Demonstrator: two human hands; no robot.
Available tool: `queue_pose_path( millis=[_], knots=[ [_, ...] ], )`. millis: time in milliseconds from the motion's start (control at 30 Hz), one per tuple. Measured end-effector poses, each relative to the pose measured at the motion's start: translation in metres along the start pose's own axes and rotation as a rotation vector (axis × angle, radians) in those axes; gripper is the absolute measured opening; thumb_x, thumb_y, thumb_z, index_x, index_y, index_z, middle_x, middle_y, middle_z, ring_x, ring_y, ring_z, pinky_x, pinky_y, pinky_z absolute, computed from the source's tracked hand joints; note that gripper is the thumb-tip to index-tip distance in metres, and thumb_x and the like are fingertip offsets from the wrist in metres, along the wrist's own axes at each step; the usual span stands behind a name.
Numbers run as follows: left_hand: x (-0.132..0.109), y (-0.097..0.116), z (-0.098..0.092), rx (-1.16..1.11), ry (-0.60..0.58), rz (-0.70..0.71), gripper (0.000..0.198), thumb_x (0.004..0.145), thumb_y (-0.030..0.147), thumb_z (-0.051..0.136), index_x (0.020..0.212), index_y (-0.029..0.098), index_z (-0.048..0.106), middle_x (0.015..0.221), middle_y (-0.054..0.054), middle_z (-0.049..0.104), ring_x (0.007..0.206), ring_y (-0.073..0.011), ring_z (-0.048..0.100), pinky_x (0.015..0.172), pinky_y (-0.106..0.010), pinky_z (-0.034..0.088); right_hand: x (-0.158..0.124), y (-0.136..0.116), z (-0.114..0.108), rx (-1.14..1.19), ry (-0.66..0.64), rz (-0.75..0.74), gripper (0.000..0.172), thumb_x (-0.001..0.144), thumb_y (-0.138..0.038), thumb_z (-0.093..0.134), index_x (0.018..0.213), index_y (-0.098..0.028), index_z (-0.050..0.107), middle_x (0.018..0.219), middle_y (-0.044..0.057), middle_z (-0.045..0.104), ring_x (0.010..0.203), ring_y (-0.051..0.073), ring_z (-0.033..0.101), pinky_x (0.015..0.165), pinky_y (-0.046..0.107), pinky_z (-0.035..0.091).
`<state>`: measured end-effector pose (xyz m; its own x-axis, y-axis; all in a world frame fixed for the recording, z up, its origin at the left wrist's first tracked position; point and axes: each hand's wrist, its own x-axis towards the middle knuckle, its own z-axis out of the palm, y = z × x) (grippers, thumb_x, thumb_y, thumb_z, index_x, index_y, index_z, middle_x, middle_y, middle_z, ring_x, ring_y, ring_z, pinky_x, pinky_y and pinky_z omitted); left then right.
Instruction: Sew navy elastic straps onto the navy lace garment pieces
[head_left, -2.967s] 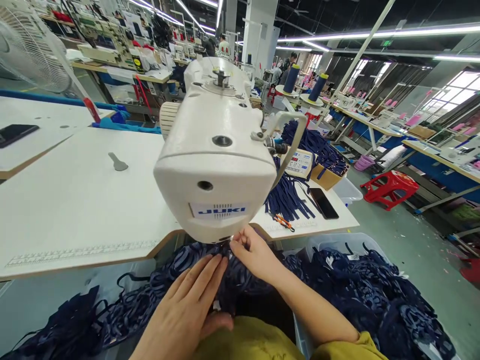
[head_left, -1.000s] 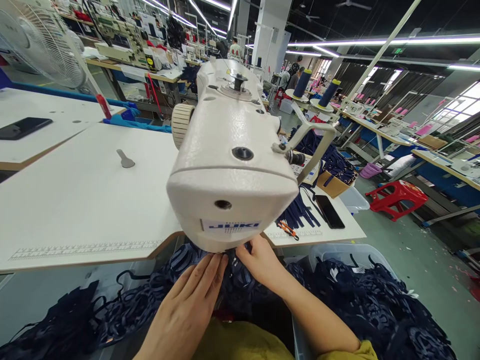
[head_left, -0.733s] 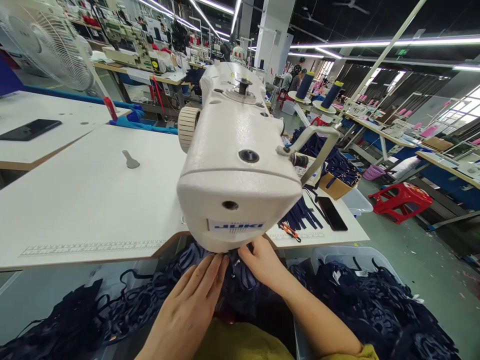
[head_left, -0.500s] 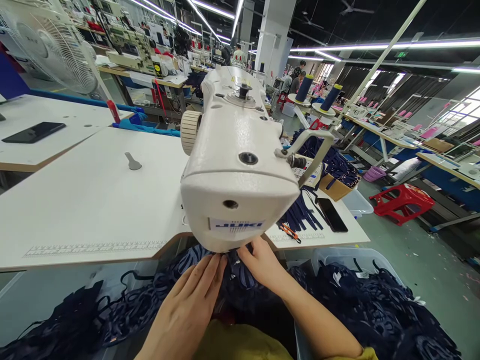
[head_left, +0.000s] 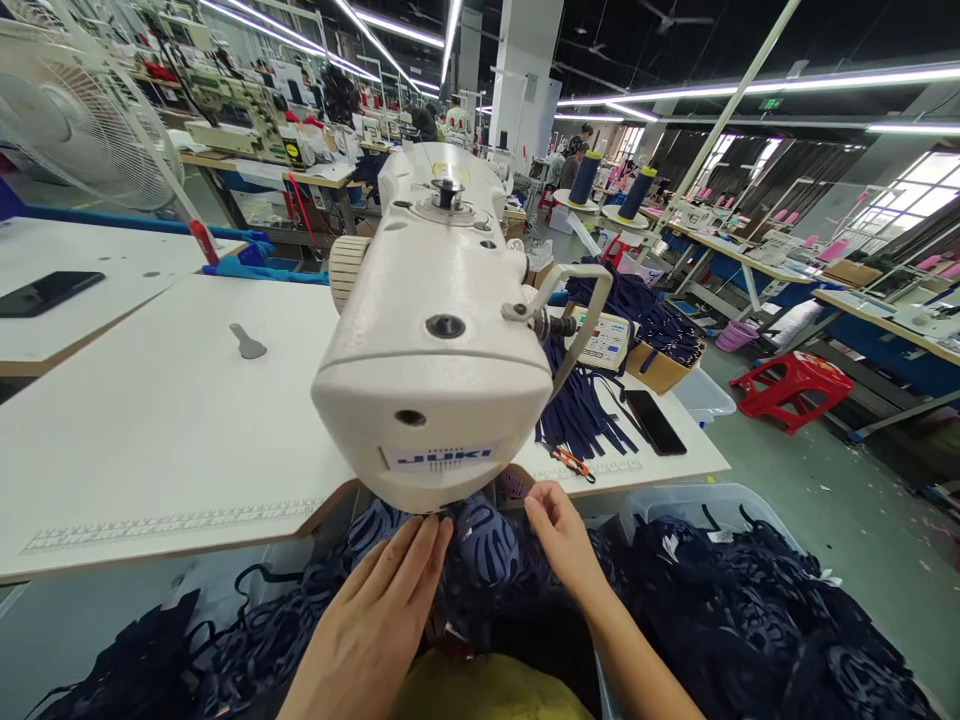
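A white sewing machine [head_left: 435, 360] stands in front of me, its head hiding the needle area. My left hand [head_left: 375, 610] lies with straight fingers side by side, fingertips on dark navy fabric just below the head; its thumb is hidden. Navy lace-patterned fabric [head_left: 489, 540] bunches between my hands and hangs over my lap. To the right of it, my right hand [head_left: 561, 535] is raised with thumb and fingers curled together; whatever is in them, if anything, cannot be made out.
Right of the machine lie navy strips [head_left: 592, 415], orange-handled snips [head_left: 574, 464] and a phone [head_left: 656, 422]. A clear bin [head_left: 750, 495] of navy pieces stands at lower right; more navy pieces [head_left: 127, 660] lie at lower left. A metal plate [head_left: 247, 342] rests on the left tabletop [head_left: 165, 420].
My right hand has moved right, away from the machine head and the left hand, uncovering more lace-patterned fabric. My left hand stays below the head. The camera view has shifted slightly.
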<state>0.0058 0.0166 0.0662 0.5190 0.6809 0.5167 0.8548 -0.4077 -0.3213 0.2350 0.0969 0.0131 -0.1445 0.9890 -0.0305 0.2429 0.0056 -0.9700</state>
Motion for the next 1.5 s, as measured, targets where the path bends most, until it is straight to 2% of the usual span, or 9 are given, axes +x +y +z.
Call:
queue_pose_path(
  millis=[167, 300, 467, 600, 667, 833, 1033, 1233, 1500],
  knots=[
    [-0.002, 0.0, 0.002, -0.021, 0.013, 0.004, 0.042, 0.087, 0.012, 0.037, 0.125, 0.007, 0.053, 0.123, -0.011, 0.062, 0.109, -0.0241, 0.058, 0.093, -0.037, 0.039, -0.025, 0.045, 0.006, 0.133, -0.388, 0.345, 0.067, 0.083, -0.073, 0.035, 0.057, -0.017, 0.058, 0.054, 0.005, 0.061, 0.05, 0.016, 0.057, 0.048, 0.026, 0.039],
    [-0.002, 0.001, 0.001, -0.026, 0.014, 0.017, 0.041, 0.089, 0.017, 0.036, 0.126, 0.008, 0.053, 0.124, -0.012, 0.061, 0.11, -0.024, 0.057, 0.094, -0.037, 0.039, -0.024, 0.054, 0.032, 0.544, -0.341, 0.316, 0.061, 0.076, -0.075, 0.049, 0.085, -0.018, 0.07, 0.085, 0.006, 0.071, 0.093, 0.022, 0.064, 0.086, 0.034, 0.045],
    [-0.012, 0.001, -0.004, -0.047, 0.03, 0.008, 0.039, 0.093, 0.024, 0.036, 0.124, 0.011, 0.055, 0.121, -0.01, 0.063, 0.108, -0.0215, 0.057, 0.094, -0.034, 0.04, -0.002, 0.028, 0.03, 0.839, -0.158, 0.245, 0.049, 0.076, -0.063, 0.064, 0.095, -0.018, 0.066, 0.084, 0.006, 0.07, 0.082, 0.021, 0.065, 0.079, 0.034, 0.049],
    [-0.028, 0.001, -0.012, -0.268, 0.022, -0.018, 0.053, 0.084, 0.06, 0.048, 0.114, 0.019, 0.061, 0.108, -0.007, 0.066, 0.098, -0.0206, 0.06, 0.089, -0.029, 0.046, -0.003, -0.009, 0.0, 0.694, -0.059, 0.08, 0.04, 0.078, -0.058, 0.065, 0.09, -0.02, 0.067, 0.072, 0.001, 0.064, 0.064, 0.014, 0.058, 0.063, 0.025, 0.048],
    [-0.028, 0.006, -0.017, -0.486, 0.0, -0.105, 0.062, 0.08, 0.067, 0.047, 0.119, 0.021, 0.058, 0.112, -0.01, 0.065, 0.101, -0.0221, 0.061, 0.084, -0.027, 0.052, -0.014, -0.032, -0.004, 0.51, -0.137, -0.052, 0.039, 0.086, -0.056, 0.056, 0.084, -0.019, 0.069, 0.072, 0.002, 0.062, 0.065, 0.014, 0.057, 0.064, 0.025, 0.047],
    [-0.007, 0.02, -0.025, -0.933, -0.134, -0.389, 0.051, 0.09, 0.043, 0.047, 0.136, 0.024, 0.036, 0.125, -0.009, 0.061, 0.107, -0.0183, 0.063, 0.086, -0.023, 0.054, -0.04, -0.081, 0.017, 0.15, -0.484, -0.311, 0.026, 0.087, -0.045, 0.06, 0.091, -0.025, 0.076, 0.085, 0.004, 0.063, 0.085, 0.018, 0.057, 0.079, 0.028, 0.046],
    [0.004, 0.013, -0.022, -0.992, -0.186, -0.631, 0.019, 0.09, 0.041, 0.048, 0.098, 0.026, 0.058, 0.081, 0.005, 0.069, 0.068, -0.0101, 0.067, 0.058, -0.015, 0.052, -0.03, -0.079, 0.029, 0.124, -0.343, -0.23, 0.012, 0.08, -0.034, 0.07, 0.084, -0.023, 0.072, 0.078, 0.0, 0.067, 0.074, 0.015, 0.061, 0.072, 0.026, 0.047],
    [0.007, 0.002, -0.009, -0.368, 0.078, -0.443, 0.022, 0.093, 0.032, 0.045, 0.099, 0.021, 0.063, 0.091, -0.004, 0.066, 0.083, -0.0174, 0.063, 0.076, -0.029, 0.049, -0.016, -0.066, 0.051, -0.143, -0.076, -0.31, 0.013, 0.086, -0.028, 0.061, 0.077, -0.02, 0.06, 0.081, 0.001, 0.056, 0.081, 0.016, 0.054, 0.073, 0.027, 0.043],
    [0.001, 0.008, 0.001, -0.35, 0.156, -0.121, 0.026, 0.091, 0.017, 0.047, 0.113, 0.018, 0.061, 0.109, -0.002, 0.07, 0.103, -0.0133, 0.062, 0.097, -0.028, 0.038, 0.001, -0.059, 0.043, -0.056, -0.218, -0.145, 0.015, 0.091, -0.033, 0.05, 0.098, -0.021, 0.052, 0.078, -0.001, 0.056, 0.07, 0.014, 0.053, 0.067, 0.025, 0.044]
  ],
)
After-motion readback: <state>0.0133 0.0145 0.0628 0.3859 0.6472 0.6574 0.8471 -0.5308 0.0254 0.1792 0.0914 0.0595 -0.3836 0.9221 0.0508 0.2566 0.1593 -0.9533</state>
